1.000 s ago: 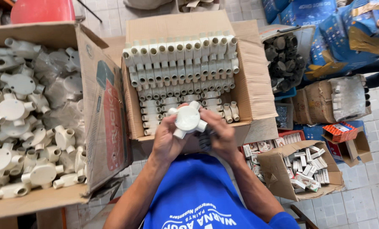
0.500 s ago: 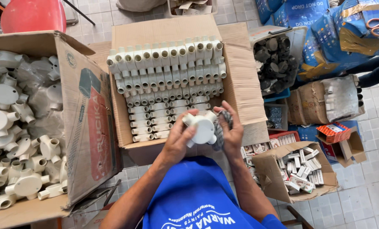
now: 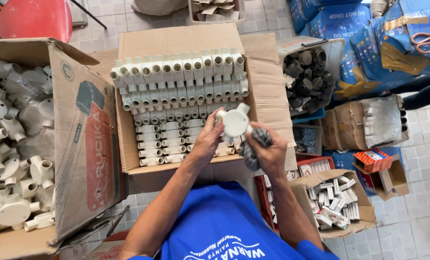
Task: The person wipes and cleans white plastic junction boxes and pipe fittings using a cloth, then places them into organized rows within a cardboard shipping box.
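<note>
My left hand [image 3: 206,141] holds a white round plastic conduit junction box [image 3: 235,122] with short pipe outlets, lifted just above the front right part of an open cardboard box [image 3: 269,91]. My right hand [image 3: 271,150] grips a crumpled grey cloth [image 3: 254,147] pressed against the fitting's lower right side. Inside that box, several white junction fittings [image 3: 176,96] lie stacked in neat rows. Both forearms rise from my blue shirt at the bottom.
A large open carton [image 3: 82,139] on the left is filled with loose white junction boxes [image 3: 8,159]. To the right stand a bin of dark fittings [image 3: 305,77], a small box of white packets [image 3: 335,204], blue sacks [image 3: 349,29] and scissors [image 3: 424,42]. A red stool [image 3: 34,19] sits top left.
The fitting and both hands have shifted right and slightly toward me, from over the box's middle to its front right. The right hand now wraps the cloth against the fitting.
</note>
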